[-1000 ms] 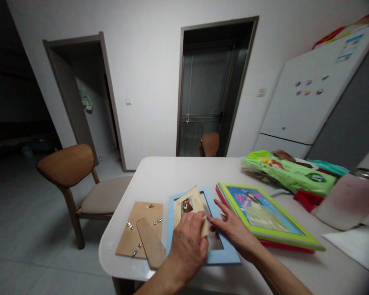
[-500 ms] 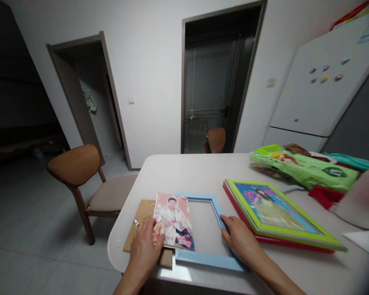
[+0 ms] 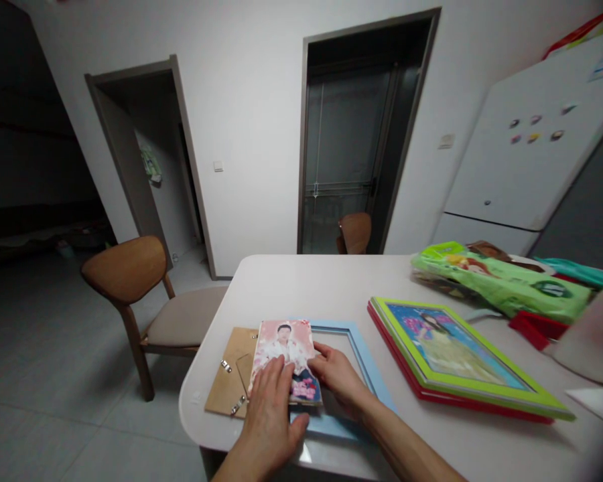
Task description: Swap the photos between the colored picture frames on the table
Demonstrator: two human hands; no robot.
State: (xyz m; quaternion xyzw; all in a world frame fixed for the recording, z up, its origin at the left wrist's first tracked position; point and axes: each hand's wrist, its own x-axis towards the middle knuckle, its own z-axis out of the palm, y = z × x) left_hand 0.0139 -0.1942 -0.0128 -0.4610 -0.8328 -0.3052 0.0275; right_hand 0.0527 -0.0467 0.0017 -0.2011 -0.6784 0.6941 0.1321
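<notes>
A pink printed photo [image 3: 284,338] of a person in white, perhaps a stack of several prints, lies partly over a light-blue picture frame [image 3: 366,358]. My left hand [image 3: 271,408] rests flat on its lower part, fingers stretched and thumb apart. At the photo's right edge, my right hand [image 3: 339,378] grips it between thumb and fingers, above the frame's opening. Left of the photo and partly beneath it is a brown backing board [image 3: 225,388] with metal clips. The frame's lower side is partly hidden by my hands.
To the right, a green picture frame [image 3: 502,386] with a picture lies on red frames [image 3: 407,368]. Behind it are a green package [image 3: 512,278] and a red object [image 3: 535,329]. A wooden chair [image 3: 125,271] stands left of the white table [image 3: 321,281].
My right hand has left the blue frame's right side and moved left to the photo's edge. My left hand has shifted right, from the photo's left edge onto its lower part.
</notes>
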